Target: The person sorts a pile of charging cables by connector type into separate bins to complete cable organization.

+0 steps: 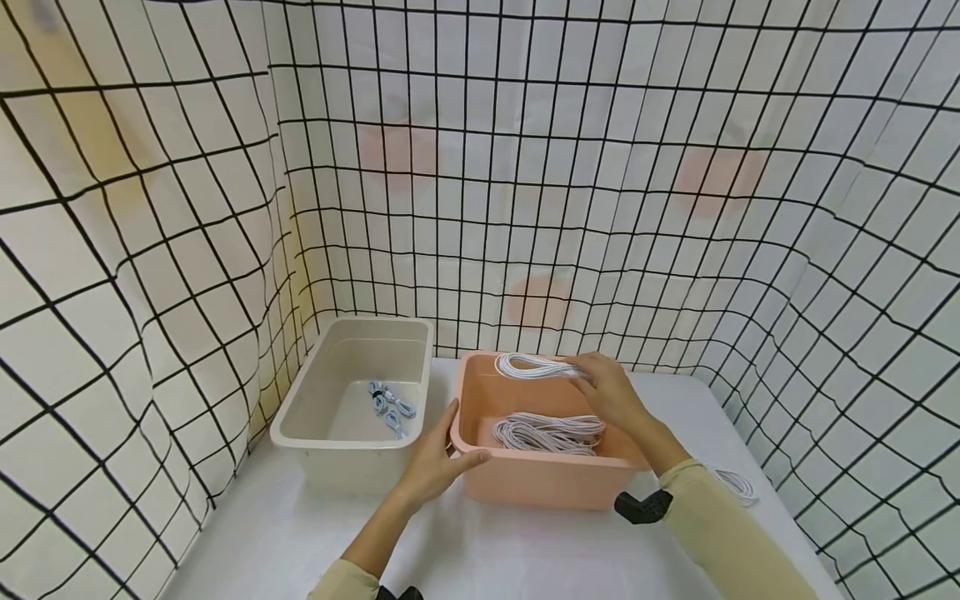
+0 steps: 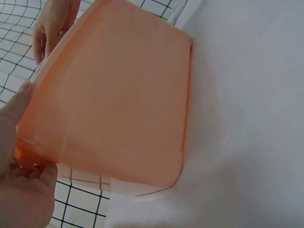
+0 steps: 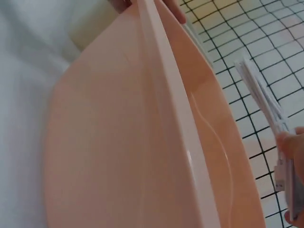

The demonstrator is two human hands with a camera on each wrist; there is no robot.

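Note:
A coiled white cable (image 1: 536, 367) hangs over the back of the orange bin (image 1: 540, 483), gripped at its right end by my right hand (image 1: 611, 387). In the right wrist view a small block-shaped end shows on this cable (image 3: 268, 102), near the fingers. More white cables (image 1: 551, 433) lie bundled on the bin's floor beneath. My left hand (image 1: 435, 462) holds the bin's front left corner, thumb along the rim and fingers bent under it in the left wrist view.
To the left stands a beige bin (image 1: 352, 467) with several small tied light-blue cord bundles (image 1: 386, 400) inside. Another white cable (image 1: 735, 483) lies on the white table (image 1: 517, 550), right of the orange bin. Black netting (image 1: 480, 183) encloses the back and sides.

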